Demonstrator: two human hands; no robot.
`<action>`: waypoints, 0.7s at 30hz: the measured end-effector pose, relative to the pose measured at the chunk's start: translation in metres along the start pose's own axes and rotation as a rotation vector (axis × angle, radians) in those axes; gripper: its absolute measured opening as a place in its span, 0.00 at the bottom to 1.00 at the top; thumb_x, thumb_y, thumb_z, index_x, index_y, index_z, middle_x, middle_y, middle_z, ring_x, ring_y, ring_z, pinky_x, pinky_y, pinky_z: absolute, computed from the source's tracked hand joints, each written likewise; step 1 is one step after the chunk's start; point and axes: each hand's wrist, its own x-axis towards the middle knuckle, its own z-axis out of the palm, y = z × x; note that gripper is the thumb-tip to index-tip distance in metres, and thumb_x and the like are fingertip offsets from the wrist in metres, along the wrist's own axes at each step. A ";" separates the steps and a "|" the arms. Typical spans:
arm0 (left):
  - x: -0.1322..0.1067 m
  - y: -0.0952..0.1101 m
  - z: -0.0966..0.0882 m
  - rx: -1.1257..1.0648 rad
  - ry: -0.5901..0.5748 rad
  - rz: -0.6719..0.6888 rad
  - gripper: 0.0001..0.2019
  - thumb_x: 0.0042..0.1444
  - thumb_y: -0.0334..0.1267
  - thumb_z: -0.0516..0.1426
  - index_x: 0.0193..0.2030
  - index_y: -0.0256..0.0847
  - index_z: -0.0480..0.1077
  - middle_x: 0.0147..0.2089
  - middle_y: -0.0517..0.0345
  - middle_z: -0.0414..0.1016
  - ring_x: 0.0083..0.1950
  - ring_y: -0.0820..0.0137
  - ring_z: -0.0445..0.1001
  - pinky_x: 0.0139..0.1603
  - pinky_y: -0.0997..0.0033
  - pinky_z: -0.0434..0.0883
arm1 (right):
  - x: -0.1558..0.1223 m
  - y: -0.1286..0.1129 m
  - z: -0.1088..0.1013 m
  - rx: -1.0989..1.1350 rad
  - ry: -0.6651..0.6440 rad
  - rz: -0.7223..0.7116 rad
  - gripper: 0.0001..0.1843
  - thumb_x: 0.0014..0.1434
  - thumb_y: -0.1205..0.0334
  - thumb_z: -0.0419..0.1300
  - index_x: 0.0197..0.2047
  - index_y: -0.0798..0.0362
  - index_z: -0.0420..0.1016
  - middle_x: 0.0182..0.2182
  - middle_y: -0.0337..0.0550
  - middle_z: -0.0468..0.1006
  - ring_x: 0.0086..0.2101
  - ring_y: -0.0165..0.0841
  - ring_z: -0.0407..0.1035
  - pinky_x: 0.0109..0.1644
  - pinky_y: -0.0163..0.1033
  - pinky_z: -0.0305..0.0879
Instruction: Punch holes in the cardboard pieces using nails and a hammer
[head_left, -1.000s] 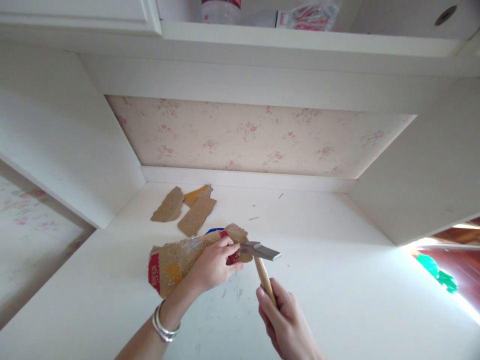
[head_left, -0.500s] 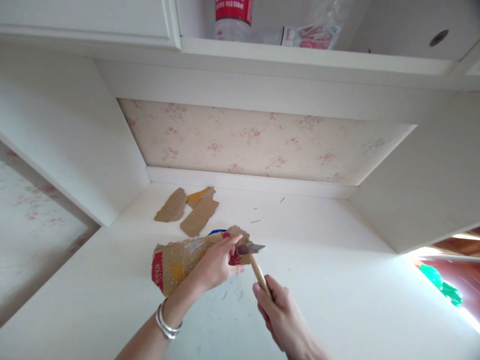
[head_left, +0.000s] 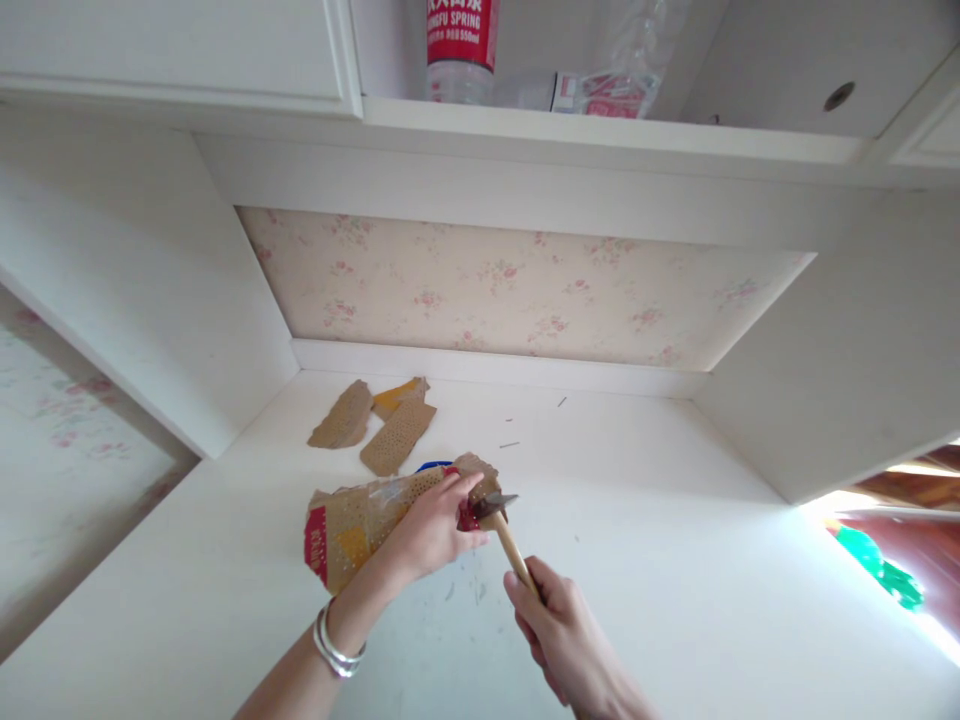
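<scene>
My left hand (head_left: 431,530) presses down on a torn, perforated piece of brown cardboard (head_left: 352,520) with red and yellow print, fingers closed around its right end. My right hand (head_left: 559,625) grips the wooden handle of a small hammer (head_left: 504,530). The hammer's metal head sits right at the cardboard's right end, next to my left fingertips. A bit of something blue shows behind the cardboard.
Three torn cardboard scraps (head_left: 375,420) lie further back on the white desk (head_left: 675,560). A few small nails (head_left: 510,444) lie near the back. White side panels wall in the desk. A shelf above holds a plastic bottle (head_left: 459,45) and a packet (head_left: 600,95).
The hammer head has swung left, from pointing out to the right toward the cardboard's end. My left hand stays on the cardboard. The view has tilted up slightly.
</scene>
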 end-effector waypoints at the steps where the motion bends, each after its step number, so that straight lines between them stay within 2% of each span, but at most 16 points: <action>1: 0.000 0.001 -0.001 0.005 -0.016 -0.004 0.35 0.49 0.44 0.65 0.64 0.46 0.63 0.51 0.51 0.75 0.53 0.57 0.72 0.54 0.60 0.69 | -0.002 0.002 0.000 0.016 0.011 -0.001 0.23 0.62 0.42 0.53 0.25 0.48 0.54 0.15 0.25 0.58 0.13 0.19 0.48 0.14 0.26 0.43; 4: -0.002 0.005 -0.008 0.038 -0.077 -0.012 0.34 0.50 0.47 0.64 0.64 0.46 0.63 0.58 0.48 0.71 0.59 0.54 0.69 0.57 0.60 0.67 | -0.011 0.006 -0.004 0.120 0.076 -0.032 0.24 0.61 0.39 0.53 0.26 0.48 0.54 0.15 0.24 0.57 0.13 0.19 0.45 0.13 0.26 0.42; 6: -0.002 0.009 -0.016 0.079 -0.116 -0.008 0.33 0.49 0.49 0.64 0.62 0.45 0.65 0.57 0.48 0.72 0.57 0.55 0.71 0.54 0.61 0.68 | -0.017 0.009 -0.008 0.203 0.130 -0.035 0.26 0.59 0.36 0.54 0.27 0.48 0.54 0.15 0.24 0.56 0.12 0.18 0.44 0.12 0.26 0.40; 8: 0.004 0.015 -0.027 0.126 -0.150 0.008 0.26 0.52 0.52 0.62 0.56 0.45 0.70 0.49 0.51 0.76 0.48 0.59 0.75 0.46 0.65 0.70 | -0.020 0.016 -0.014 0.291 0.196 -0.008 0.27 0.56 0.33 0.56 0.27 0.48 0.54 0.15 0.23 0.55 0.12 0.18 0.42 0.12 0.25 0.38; 10: 0.017 0.022 -0.040 0.189 -0.153 0.037 0.15 0.59 0.51 0.56 0.45 0.45 0.74 0.39 0.56 0.77 0.38 0.64 0.75 0.39 0.68 0.68 | -0.021 0.028 -0.019 0.384 0.268 0.031 0.29 0.52 0.31 0.58 0.27 0.48 0.54 0.15 0.23 0.54 0.12 0.17 0.41 0.11 0.25 0.36; 12: 0.039 0.028 -0.050 0.296 -0.127 0.064 0.17 0.65 0.49 0.49 0.36 0.44 0.74 0.36 0.56 0.77 0.37 0.66 0.75 0.37 0.69 0.67 | -0.020 0.045 -0.021 0.475 0.342 0.080 0.31 0.48 0.30 0.62 0.26 0.48 0.54 0.15 0.23 0.53 0.13 0.17 0.39 0.12 0.24 0.33; 13: 0.053 0.031 -0.054 0.369 -0.141 0.074 0.19 0.66 0.49 0.47 0.35 0.43 0.74 0.36 0.55 0.78 0.38 0.66 0.75 0.38 0.69 0.66 | -0.019 0.054 -0.022 0.519 0.374 0.121 0.32 0.46 0.31 0.64 0.26 0.48 0.54 0.15 0.23 0.53 0.13 0.17 0.39 0.12 0.24 0.33; 15: 0.083 0.035 -0.056 0.491 -0.243 0.068 0.21 0.68 0.48 0.44 0.37 0.42 0.74 0.38 0.51 0.79 0.39 0.64 0.76 0.38 0.68 0.67 | -0.014 0.074 -0.023 0.577 0.441 0.180 0.33 0.42 0.31 0.67 0.28 0.47 0.55 0.15 0.23 0.55 0.13 0.17 0.41 0.13 0.24 0.32; 18: 0.128 0.034 -0.045 0.555 -0.361 0.034 0.19 0.65 0.50 0.49 0.36 0.40 0.76 0.39 0.47 0.79 0.39 0.60 0.77 0.38 0.65 0.69 | -0.006 0.099 -0.026 0.579 0.468 0.177 0.33 0.42 0.29 0.65 0.26 0.48 0.58 0.14 0.24 0.56 0.12 0.19 0.41 0.12 0.25 0.34; 21: 0.164 0.029 -0.026 0.625 -0.486 0.000 0.16 0.64 0.48 0.54 0.42 0.38 0.75 0.44 0.47 0.78 0.44 0.61 0.77 0.44 0.60 0.72 | 0.002 0.116 -0.029 0.587 0.482 0.109 0.33 0.42 0.28 0.65 0.24 0.49 0.58 0.12 0.25 0.54 0.13 0.19 0.41 0.14 0.27 0.36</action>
